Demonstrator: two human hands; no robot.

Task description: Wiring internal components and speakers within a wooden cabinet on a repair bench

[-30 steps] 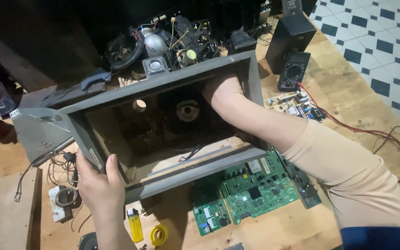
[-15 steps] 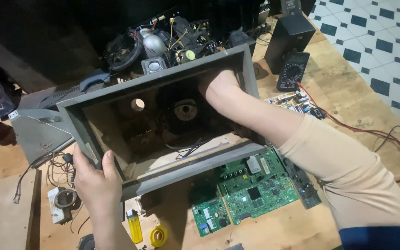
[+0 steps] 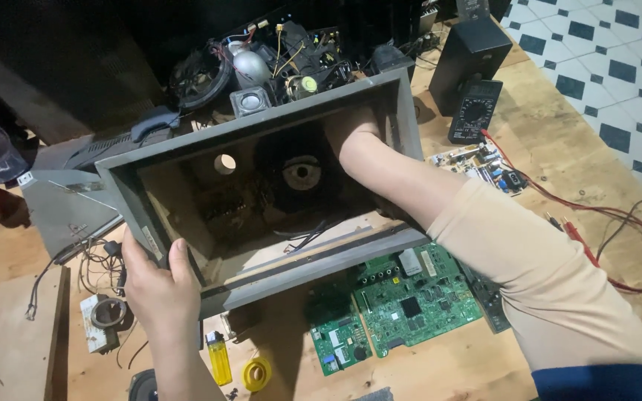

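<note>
Left hand gripped the grey speaker cabinet's lower-left corner; right hand reached inside, its grasp seemingly hidden.

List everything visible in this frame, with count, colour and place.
speaker cabinet: one, grey, open, centre of bench
circuit boards: two, green, below cabinet
multimeter: one, black, upper right
test leads: red, right side
lighter: one, yellow, bottom centre
tape roll: one, yellow, beside lighter
black box: one, top right
wooden bench: one, light brown, under everything
left hand: grips cabinet's lower left corner
right hand: hidden inside cabinet; forearm enters from right
</note>
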